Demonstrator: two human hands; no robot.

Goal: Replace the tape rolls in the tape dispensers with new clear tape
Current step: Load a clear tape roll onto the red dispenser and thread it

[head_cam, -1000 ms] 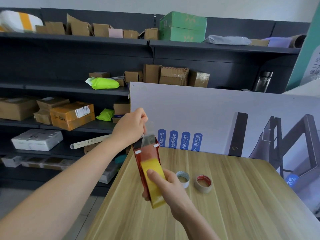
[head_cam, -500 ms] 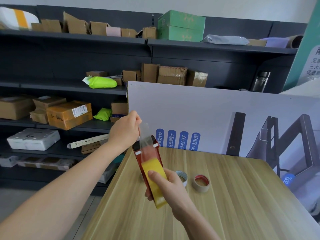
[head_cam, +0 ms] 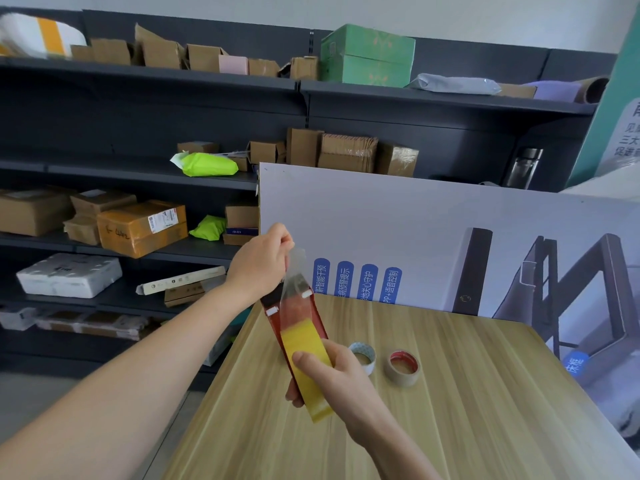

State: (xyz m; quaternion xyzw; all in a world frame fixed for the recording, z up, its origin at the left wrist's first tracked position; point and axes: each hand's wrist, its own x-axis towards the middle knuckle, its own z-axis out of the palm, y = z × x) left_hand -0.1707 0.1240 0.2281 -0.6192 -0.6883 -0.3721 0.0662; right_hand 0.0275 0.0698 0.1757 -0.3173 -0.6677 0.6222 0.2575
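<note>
A red tape dispenser (head_cam: pixel 320 318) is held upright over the wooden table (head_cam: pixel 450 427). A yellowish clear tape roll (head_cam: pixel 304 344) sits inside it. My right hand (head_cam: pixel 332 375) grips the dispenser and roll from below, thumb on the roll. My left hand (head_cam: pixel 259 265) pinches the free end of the clear tape strip (head_cam: pixel 294 275), which stretches up from the dispenser's front end. Two used rolls lie on the table to the right: a white-edged one (head_cam: pixel 363 353), partly behind my right hand, and a red-cored one (head_cam: pixel 403 367).
A large printed board (head_cam: pixel 450 237) leans at the table's far edge. Dark shelving (head_cam: pixel 138 168) with cardboard boxes and parcels fills the left and back. The table's left edge runs below my left forearm.
The clear tape strip has been drawn further out and upward by my left hand. My right hand and the dispenser stay almost in place.
</note>
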